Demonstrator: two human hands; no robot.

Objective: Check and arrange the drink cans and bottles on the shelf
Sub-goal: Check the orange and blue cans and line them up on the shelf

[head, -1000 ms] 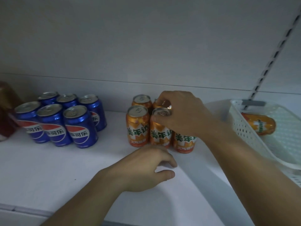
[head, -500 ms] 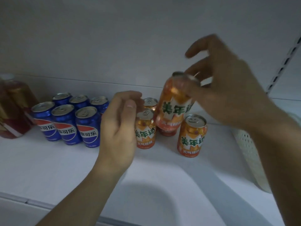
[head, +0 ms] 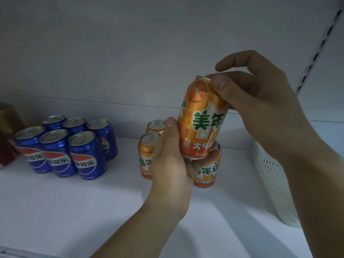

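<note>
While six blue cans (head: 61,148) stand at nine o'clock on the shelf (head: 74,211), both hands grip a raised orange can (head: 202,118): left hand (head: 171,162) cups its base, right hand (head: 260,103) pinches its top.

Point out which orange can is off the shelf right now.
The orange can held tilted in the air between the left hand and right hand. The other orange cans stand upright on the shelf.

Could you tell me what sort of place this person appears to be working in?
Most likely a shop's drinks aisle or stockroom. A white shelf carries blue cola cans grouped by brand beside orange soda cans, a slotted shelving upright runs up the back panel, and a white perforated basket stands at right.
</note>
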